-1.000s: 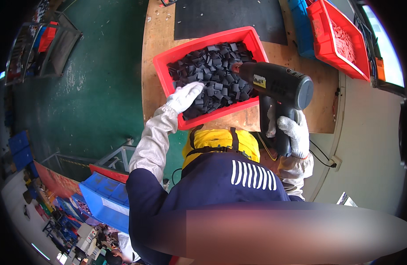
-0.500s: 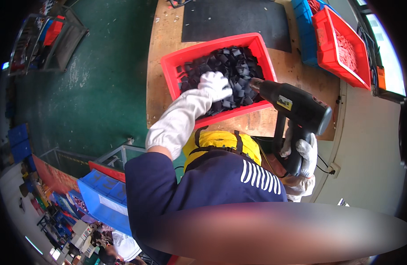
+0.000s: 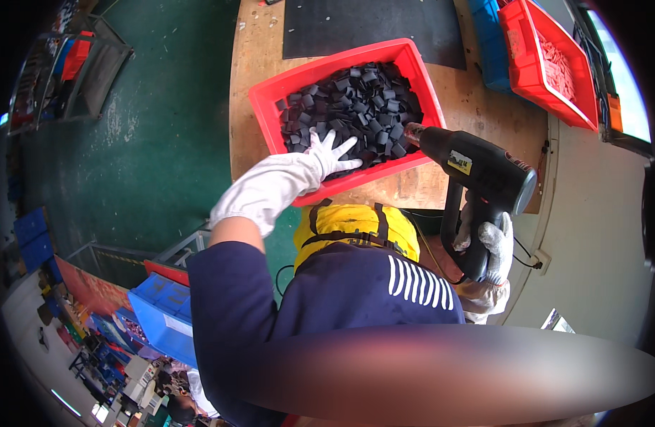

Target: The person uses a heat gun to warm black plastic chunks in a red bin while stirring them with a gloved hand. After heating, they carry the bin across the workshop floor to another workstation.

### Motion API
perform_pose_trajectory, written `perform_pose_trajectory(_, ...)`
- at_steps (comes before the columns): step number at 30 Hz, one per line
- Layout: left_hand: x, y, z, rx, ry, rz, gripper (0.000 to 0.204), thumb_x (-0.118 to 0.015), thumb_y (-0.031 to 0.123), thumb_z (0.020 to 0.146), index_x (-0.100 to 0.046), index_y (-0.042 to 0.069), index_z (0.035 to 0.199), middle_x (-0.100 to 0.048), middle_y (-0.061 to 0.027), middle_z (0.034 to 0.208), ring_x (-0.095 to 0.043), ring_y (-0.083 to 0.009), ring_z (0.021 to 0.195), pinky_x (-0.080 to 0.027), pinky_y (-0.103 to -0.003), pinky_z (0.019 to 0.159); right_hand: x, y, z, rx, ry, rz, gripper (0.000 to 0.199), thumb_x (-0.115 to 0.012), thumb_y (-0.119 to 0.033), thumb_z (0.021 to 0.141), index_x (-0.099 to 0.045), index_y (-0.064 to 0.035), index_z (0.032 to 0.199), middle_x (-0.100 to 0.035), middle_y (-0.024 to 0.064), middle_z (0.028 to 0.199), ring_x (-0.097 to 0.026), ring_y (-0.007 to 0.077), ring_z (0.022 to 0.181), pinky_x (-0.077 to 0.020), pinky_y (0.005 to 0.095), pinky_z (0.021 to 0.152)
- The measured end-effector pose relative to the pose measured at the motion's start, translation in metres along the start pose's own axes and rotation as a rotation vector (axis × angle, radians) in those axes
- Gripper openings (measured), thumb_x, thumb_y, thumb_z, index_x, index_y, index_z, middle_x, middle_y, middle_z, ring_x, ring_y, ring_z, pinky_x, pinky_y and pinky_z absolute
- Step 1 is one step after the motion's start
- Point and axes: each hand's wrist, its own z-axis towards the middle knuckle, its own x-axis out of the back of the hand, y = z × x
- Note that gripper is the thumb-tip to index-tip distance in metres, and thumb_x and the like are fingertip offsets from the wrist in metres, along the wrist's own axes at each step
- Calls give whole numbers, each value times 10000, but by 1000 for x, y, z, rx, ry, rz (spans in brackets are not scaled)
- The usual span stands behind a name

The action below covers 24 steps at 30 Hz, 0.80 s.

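Note:
A red plastic bin (image 3: 270,117) stands on the wooden table, filled with small flat black pieces (image 3: 356,99). My left hand (image 3: 329,155), in a white glove, is over the pieces at the bin's near left side, its fingers spread and touching them. My gloved right hand (image 3: 492,245) wraps round the handle of a black heat gun (image 3: 477,167). The gun's nozzle points left across the bin's right rim, toward the pieces. Part of the right hand is hidden behind the handle.
A black mat (image 3: 373,32) lies on the wooden table (image 3: 252,64) beyond the bin. At the far right are a red bin (image 3: 516,43) of reddish pieces and a blue bin (image 3: 489,53). Blue crates (image 3: 160,313) stand at left behind me; a metal cart (image 3: 99,67) is at far left.
My left hand has drawn back toward the bin's near left edge, and its fingers have spread apart. The heat gun stays in my right hand, almost unmoved.

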Motion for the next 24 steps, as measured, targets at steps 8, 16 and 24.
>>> perform_pose_trajectory(8,-14,-23,38,212,377,-495,792,-657,-22,841,-455,411,1473,-480,-67,1459,-553,-396,1303,-510,-523,1051,7,9,-6,22,49,26,780,-819,-314,744,-491,110,1310,-661,147,891,-618,175,554,-495,267,498)
perform_pose_trajectory(16,4,-50,4,-295,713,-1709,763,-751,-6,829,-450,56,1527,-568,-61,1469,-581,-191,1292,-473,-324,1088,17,6,-12,36,37,57,787,-836,-314,731,-496,113,1298,-663,131,844,-615,177,545,-485,262,490)
perform_pose_trajectory(24,-6,-76,-67,216,485,-2106,1098,-737,85,921,57,267,1657,-198,-218,1674,-331,-357,1511,-448,-583,1096,14,6,-9,-28,-31,69,800,-851,-305,724,-496,115,1304,-665,144,866,-625,171,552,-511,257,507)
